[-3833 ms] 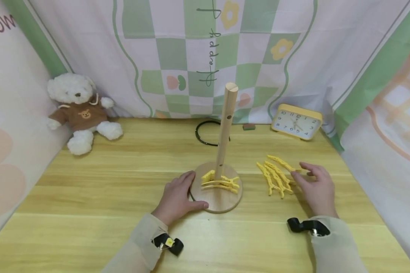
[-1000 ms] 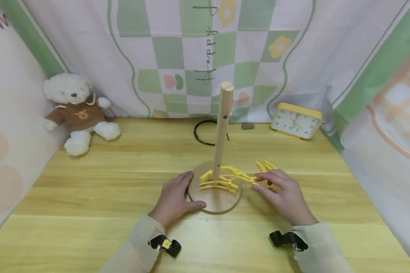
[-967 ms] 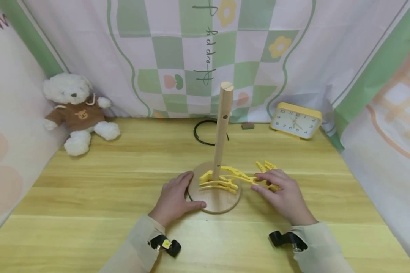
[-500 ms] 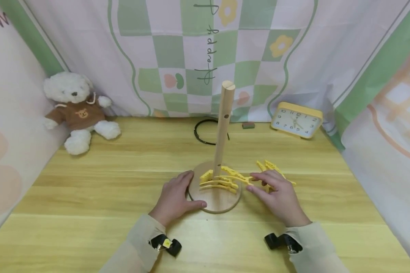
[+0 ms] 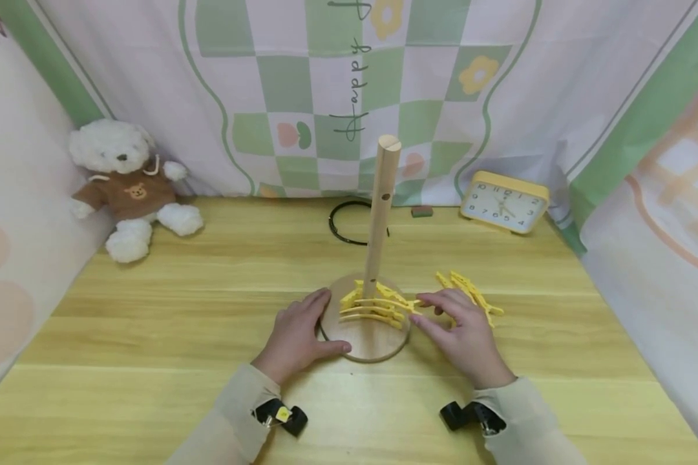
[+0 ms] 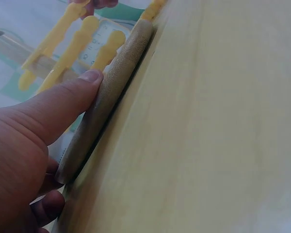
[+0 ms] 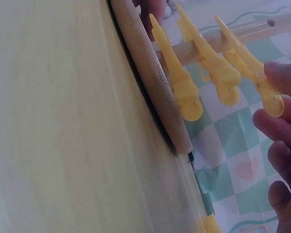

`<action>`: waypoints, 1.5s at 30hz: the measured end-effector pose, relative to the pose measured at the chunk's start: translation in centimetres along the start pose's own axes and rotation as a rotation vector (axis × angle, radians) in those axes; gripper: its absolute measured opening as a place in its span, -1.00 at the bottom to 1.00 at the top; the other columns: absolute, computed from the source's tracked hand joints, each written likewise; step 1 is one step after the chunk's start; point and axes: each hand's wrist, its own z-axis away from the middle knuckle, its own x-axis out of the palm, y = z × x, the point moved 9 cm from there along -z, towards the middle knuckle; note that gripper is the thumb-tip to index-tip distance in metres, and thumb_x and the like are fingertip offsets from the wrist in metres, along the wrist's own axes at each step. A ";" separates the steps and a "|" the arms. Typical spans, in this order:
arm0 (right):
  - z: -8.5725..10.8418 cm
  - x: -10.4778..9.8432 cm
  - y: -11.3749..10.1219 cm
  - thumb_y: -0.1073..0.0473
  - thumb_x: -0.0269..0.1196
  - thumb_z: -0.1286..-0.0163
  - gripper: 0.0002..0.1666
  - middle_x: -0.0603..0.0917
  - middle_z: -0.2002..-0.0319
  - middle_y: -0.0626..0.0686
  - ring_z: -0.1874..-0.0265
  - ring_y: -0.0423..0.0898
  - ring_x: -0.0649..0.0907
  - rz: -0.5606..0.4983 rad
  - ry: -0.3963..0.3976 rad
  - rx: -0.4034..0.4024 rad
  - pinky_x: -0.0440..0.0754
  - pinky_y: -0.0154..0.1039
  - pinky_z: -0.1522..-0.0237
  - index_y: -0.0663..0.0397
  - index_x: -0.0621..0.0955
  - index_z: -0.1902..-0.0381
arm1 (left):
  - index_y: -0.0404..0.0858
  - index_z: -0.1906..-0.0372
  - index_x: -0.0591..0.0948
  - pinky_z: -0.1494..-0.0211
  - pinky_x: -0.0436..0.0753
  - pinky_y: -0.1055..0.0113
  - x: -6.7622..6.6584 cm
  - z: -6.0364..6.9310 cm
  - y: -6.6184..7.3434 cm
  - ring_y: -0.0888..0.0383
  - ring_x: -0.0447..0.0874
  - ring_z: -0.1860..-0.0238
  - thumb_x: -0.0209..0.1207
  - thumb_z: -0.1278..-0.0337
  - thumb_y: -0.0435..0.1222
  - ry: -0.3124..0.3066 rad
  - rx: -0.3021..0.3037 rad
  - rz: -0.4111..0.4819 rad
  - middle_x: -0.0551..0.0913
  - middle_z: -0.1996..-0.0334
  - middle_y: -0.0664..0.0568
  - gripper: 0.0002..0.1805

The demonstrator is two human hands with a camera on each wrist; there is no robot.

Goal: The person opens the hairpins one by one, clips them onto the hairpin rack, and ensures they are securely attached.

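A wooden post [image 5: 380,213] rises from a round wooden base [image 5: 378,349]. My left hand [image 5: 296,339] grips the left side of the base, its thumb on the top near the rim in the left wrist view. With thumb and forefinger, my right hand [image 5: 459,332] pinches the near end of a long curved yellow clip [image 7: 250,63], whose arms reach to the post. Below it, two more yellow clips [image 7: 184,92] sit across the post close to the base. Several loose yellow clips [image 5: 471,287] lie on the table behind my right hand, partly hidden by it.
On the wooden table [image 5: 151,361], a black ring-shaped cord [image 5: 333,227] and a small dark block [image 5: 422,212] lie behind the post. A yellow clock [image 5: 505,201] stands back right, and a white plush bear [image 5: 134,190] sits back left. A checkered curtain hangs behind.
My right hand has picked up a yellow clip from the loose ones and moved left with it to the post, edging further left in the last second. My left hand stays on the base.
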 end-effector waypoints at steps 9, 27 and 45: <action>-0.1 -0.1 -0.4 0.34 0.54 -0.06 -0.58 0.74 0.23 -0.11 0.25 -0.07 0.61 0.005 0.021 -0.018 0.53 -0.35 0.34 0.13 0.75 0.06 | -0.24 -0.55 0.23 -0.42 0.21 -0.26 0.0 0.0 0.2 -0.22 0.30 -0.41 0.41 0.11 0.27 -0.019 0.014 -0.016 0.22 -0.54 -0.06 0.17; 0.0 0.1 -0.3 0.32 0.52 -0.12 -0.59 0.71 0.25 0.00 0.32 -0.06 0.56 0.016 0.017 0.021 0.49 -0.34 0.43 0.18 0.74 0.03 | -0.24 -0.56 0.20 -0.38 0.26 -0.25 0.1 0.0 0.3 -0.21 0.34 -0.38 0.39 0.08 0.28 -0.045 0.016 -0.036 0.18 -0.55 -0.07 0.18; -0.1 0.0 -0.4 0.34 0.53 -0.09 -0.59 0.70 0.25 -0.04 0.30 -0.05 0.58 0.003 0.034 0.020 0.50 -0.35 0.44 0.16 0.75 0.05 | -0.23 -0.53 0.26 -0.40 0.30 -0.22 -0.4 -0.6 0.6 -0.21 0.36 -0.38 0.46 0.18 0.25 -0.045 0.033 -0.042 0.28 -0.51 -0.05 0.18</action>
